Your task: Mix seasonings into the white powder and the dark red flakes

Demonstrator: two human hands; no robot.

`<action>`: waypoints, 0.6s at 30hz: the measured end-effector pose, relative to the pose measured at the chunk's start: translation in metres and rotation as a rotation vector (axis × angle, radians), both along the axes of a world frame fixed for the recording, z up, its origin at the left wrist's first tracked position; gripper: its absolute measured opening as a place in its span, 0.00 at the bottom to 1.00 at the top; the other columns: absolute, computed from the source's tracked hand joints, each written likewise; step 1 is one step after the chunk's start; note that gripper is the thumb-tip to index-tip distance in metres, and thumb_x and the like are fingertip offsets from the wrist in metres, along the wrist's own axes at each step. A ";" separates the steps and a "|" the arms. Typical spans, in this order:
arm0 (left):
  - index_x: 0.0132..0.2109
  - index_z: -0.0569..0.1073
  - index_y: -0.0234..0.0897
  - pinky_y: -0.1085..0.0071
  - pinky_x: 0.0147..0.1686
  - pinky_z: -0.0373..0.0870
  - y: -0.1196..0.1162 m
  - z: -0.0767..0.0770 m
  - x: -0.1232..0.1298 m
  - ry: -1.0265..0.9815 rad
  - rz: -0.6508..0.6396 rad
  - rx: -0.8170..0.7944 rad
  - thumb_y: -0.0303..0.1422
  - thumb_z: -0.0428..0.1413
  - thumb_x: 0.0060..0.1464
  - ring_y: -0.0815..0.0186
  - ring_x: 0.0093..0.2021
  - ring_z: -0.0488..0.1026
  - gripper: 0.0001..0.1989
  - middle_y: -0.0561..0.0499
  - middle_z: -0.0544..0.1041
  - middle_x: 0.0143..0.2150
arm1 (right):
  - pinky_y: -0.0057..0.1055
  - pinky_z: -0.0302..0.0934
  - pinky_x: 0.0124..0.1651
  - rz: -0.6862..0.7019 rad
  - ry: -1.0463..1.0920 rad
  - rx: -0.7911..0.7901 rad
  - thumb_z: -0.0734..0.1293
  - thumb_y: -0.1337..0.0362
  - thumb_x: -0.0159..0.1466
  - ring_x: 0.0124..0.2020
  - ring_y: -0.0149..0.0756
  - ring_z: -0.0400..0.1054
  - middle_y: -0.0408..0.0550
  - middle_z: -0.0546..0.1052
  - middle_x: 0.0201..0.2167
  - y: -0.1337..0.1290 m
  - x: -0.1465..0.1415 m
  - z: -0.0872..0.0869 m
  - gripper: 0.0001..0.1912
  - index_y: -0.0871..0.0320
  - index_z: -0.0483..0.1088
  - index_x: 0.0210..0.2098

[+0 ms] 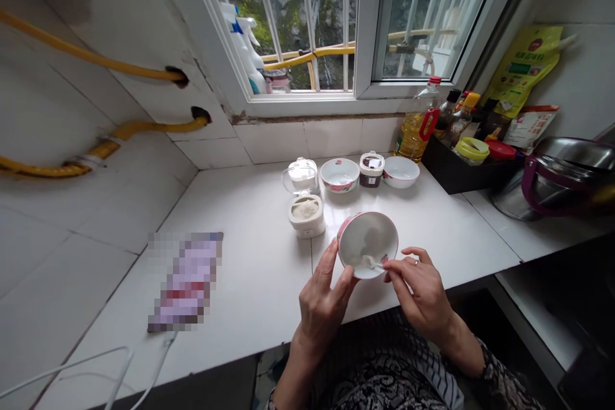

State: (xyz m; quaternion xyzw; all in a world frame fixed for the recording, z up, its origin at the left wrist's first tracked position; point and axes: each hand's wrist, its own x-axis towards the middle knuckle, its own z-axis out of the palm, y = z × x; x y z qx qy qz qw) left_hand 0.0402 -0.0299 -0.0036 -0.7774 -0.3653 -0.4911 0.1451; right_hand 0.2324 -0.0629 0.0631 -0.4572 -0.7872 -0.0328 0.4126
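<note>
My left hand grips the near left rim of a white bowl with a pink pattern outside, tilted toward me. Pinched in the fingers of my right hand is a small white spoon, its head down inside the bowl. Whitish matter lies around the spoon head; I cannot make out what it is. Just left of the bowl stands an open white container filled with pale powder or grains. Behind that is a second white container beside a raised clear lid.
Two more bowls, one patterned and one at right, flank a dark-filled jar. An oil bottle and a black box of condiments stand back right, near a steel pot. A blurred purple item with a cable lies left.
</note>
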 end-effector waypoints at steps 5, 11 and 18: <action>0.46 0.73 0.36 0.62 0.47 0.79 0.000 -0.001 0.000 -0.019 -0.015 -0.007 0.23 0.62 0.56 0.51 0.59 0.72 0.11 0.37 0.62 0.67 | 0.42 0.58 0.51 -0.006 -0.027 0.020 0.58 0.77 0.64 0.27 0.34 0.70 0.43 0.79 0.28 0.005 0.001 0.003 0.14 0.56 0.68 0.43; 0.46 0.73 0.35 0.62 0.47 0.78 0.001 -0.002 0.000 -0.010 -0.030 -0.002 0.23 0.62 0.55 0.51 0.59 0.71 0.12 0.36 0.61 0.68 | 0.42 0.57 0.52 0.098 -0.112 0.020 0.57 0.78 0.64 0.29 0.34 0.69 0.44 0.78 0.28 0.009 -0.002 0.007 0.15 0.57 0.69 0.43; 0.45 0.74 0.35 0.63 0.48 0.78 0.001 -0.001 0.000 0.003 -0.035 -0.003 0.24 0.62 0.55 0.51 0.59 0.71 0.10 0.36 0.62 0.67 | 0.40 0.61 0.50 0.231 -0.169 -0.019 0.57 0.76 0.66 0.31 0.34 0.70 0.45 0.80 0.30 0.019 0.001 0.008 0.14 0.58 0.72 0.42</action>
